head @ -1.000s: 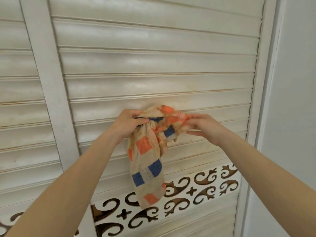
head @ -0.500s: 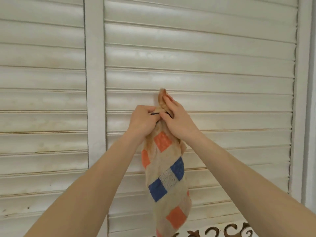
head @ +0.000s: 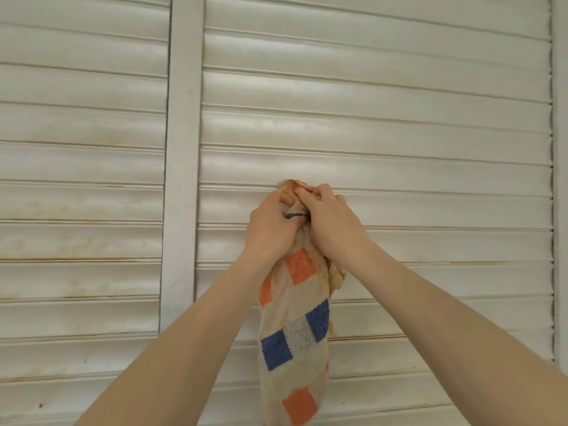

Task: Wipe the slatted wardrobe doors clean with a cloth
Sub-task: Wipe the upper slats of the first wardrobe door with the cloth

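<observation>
Since the earlier frame the right hand (head: 333,232) has closed over the top of the beige terry cloth with orange and blue squares (head: 295,330), which it and the left hand (head: 270,232) clamp in curled fingers, presumably bunching a pad, the remainder hanging below before the cream slatted wardrobe door (head: 399,133).

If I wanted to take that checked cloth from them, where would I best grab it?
Probably the hanging tail of the cloth, pinched from the front, below the hands. The left hand and right hand grip the bunched top close to the slatted door, while the tail hangs free and narrow.
</observation>
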